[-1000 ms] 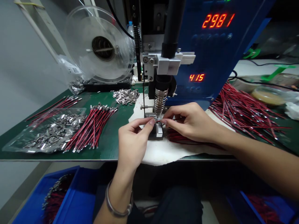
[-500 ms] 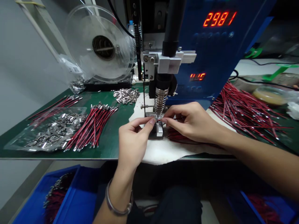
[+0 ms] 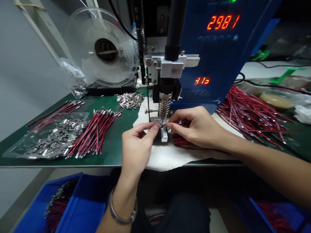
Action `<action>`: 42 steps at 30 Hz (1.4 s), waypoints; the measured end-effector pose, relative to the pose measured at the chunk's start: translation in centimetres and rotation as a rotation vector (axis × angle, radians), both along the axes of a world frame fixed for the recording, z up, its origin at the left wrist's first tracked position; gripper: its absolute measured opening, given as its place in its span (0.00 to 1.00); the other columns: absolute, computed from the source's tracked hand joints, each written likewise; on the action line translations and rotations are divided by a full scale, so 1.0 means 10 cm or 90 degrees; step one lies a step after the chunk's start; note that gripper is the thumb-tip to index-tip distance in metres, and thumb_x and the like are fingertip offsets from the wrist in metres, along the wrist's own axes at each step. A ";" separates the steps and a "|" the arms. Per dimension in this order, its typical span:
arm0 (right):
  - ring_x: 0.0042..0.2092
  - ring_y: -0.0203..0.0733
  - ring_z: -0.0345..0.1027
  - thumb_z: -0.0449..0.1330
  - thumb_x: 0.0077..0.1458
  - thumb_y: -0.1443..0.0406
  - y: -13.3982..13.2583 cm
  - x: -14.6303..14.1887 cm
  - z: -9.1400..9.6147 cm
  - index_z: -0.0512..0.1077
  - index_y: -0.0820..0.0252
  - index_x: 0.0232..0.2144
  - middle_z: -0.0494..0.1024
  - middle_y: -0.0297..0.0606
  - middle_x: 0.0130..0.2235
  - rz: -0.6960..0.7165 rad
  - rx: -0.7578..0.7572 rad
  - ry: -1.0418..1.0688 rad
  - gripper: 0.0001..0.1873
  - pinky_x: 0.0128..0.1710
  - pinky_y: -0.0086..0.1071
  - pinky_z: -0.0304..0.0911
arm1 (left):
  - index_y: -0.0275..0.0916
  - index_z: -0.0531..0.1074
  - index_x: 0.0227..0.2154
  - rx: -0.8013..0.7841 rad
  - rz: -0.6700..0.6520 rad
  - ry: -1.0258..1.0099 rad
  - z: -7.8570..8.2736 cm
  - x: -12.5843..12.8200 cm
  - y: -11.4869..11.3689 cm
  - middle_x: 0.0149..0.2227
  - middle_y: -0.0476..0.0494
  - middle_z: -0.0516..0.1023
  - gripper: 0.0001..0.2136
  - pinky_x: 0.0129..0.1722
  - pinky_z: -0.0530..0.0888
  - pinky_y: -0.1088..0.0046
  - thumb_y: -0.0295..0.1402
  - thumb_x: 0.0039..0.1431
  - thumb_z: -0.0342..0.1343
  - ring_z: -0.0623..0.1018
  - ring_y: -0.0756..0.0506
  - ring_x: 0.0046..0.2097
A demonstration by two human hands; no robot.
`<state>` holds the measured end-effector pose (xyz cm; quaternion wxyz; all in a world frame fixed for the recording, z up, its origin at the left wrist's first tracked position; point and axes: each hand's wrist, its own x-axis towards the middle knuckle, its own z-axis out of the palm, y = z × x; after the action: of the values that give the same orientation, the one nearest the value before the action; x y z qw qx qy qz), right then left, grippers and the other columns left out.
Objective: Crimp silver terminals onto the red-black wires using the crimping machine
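My left hand is closed in a pinch at the small metal fixture under the soldering machine's spring-wrapped tip. Whatever sits between its thumb and index finger is too small and covered to name. From the other side my right hand pinches a thin red-and-black wire, its end at the fixture just below the tip. The two sets of fingertips nearly meet there. Beneath my right hand lies a bundle of similar wires on the white paper.
On the left are wires with metal ends, a plastic bag of metal connectors and a loose connector pile. A large wire heap lies right of the blue machine housing. A blue bin stands below the table edge.
The whole view has shifted slightly left. Both hands keep their pinch at the fixture, with hardly any movement. The lower red display reads differently.
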<state>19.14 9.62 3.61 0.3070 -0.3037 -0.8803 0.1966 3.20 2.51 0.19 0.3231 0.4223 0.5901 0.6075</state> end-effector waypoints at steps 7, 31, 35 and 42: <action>0.22 0.30 0.62 0.59 0.54 0.65 0.00 0.01 -0.01 0.76 0.63 0.27 0.77 0.34 0.24 0.001 0.008 -0.003 0.08 0.24 0.26 0.56 | 0.38 0.82 0.34 -0.001 0.005 -0.019 0.01 0.00 0.00 0.31 0.43 0.81 0.12 0.31 0.71 0.74 0.38 0.48 0.64 0.77 0.46 0.32; 0.22 0.29 0.62 0.59 0.54 0.66 -0.01 0.01 -0.01 0.76 0.63 0.29 0.77 0.32 0.25 0.001 0.019 0.000 0.07 0.25 0.25 0.56 | 0.41 0.82 0.34 -0.001 0.001 -0.001 -0.04 -0.02 0.00 0.31 0.45 0.80 0.12 0.30 0.69 0.76 0.42 0.49 0.64 0.74 0.50 0.31; 0.21 0.27 0.61 0.59 0.54 0.66 -0.01 0.01 -0.01 0.76 0.63 0.28 0.76 0.31 0.25 -0.001 0.023 -0.001 0.07 0.25 0.25 0.56 | 0.42 0.82 0.33 0.000 0.005 -0.001 -0.02 -0.01 0.01 0.31 0.45 0.80 0.11 0.31 0.69 0.77 0.41 0.49 0.64 0.75 0.50 0.31; 0.20 0.27 0.60 0.59 0.54 0.66 0.00 0.02 -0.02 0.76 0.63 0.28 0.76 0.30 0.24 -0.001 0.023 -0.001 0.07 0.25 0.25 0.56 | 0.42 0.82 0.32 0.001 0.001 -0.019 -0.02 -0.01 0.00 0.31 0.45 0.81 0.10 0.33 0.70 0.76 0.40 0.48 0.65 0.76 0.49 0.32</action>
<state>19.30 9.62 3.40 0.3120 -0.2985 -0.8837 0.1803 3.06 2.55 -0.02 0.3308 0.4131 0.5853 0.6143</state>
